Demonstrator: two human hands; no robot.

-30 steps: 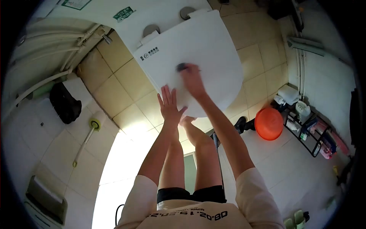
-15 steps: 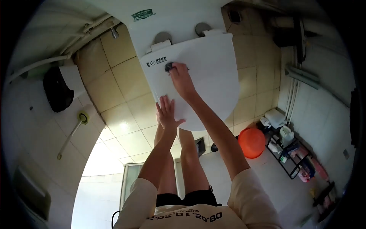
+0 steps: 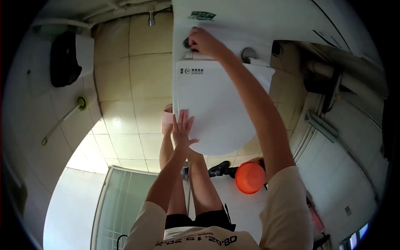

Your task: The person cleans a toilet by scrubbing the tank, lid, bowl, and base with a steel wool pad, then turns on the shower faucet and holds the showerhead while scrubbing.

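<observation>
A white toilet lid (image 3: 221,104) lies closed before me, with small dark lettering near its back left corner. My right hand (image 3: 203,41) is closed around a dark grey scouring pad (image 3: 186,43), which is mostly covered by the fingers. It is at the left hinge, behind the lid's back edge, on the toilet's white rear part (image 3: 233,31). A round grey hinge cap (image 3: 249,54) shows on the right. My left hand (image 3: 182,128) rests flat on the lid's left front edge, fingers spread and holding nothing.
An orange basin (image 3: 250,178) stands on the floor at right, beside a dark shoe (image 3: 219,168). On the left wall are a long-handled brush (image 3: 62,123) and a black bag (image 3: 64,62). A glass door (image 3: 125,204) is at lower left.
My right hand has moved with the scouring pad from the lid's top back to the left hinge area. The left hand stays on the lid. The view has shifted and turned.
</observation>
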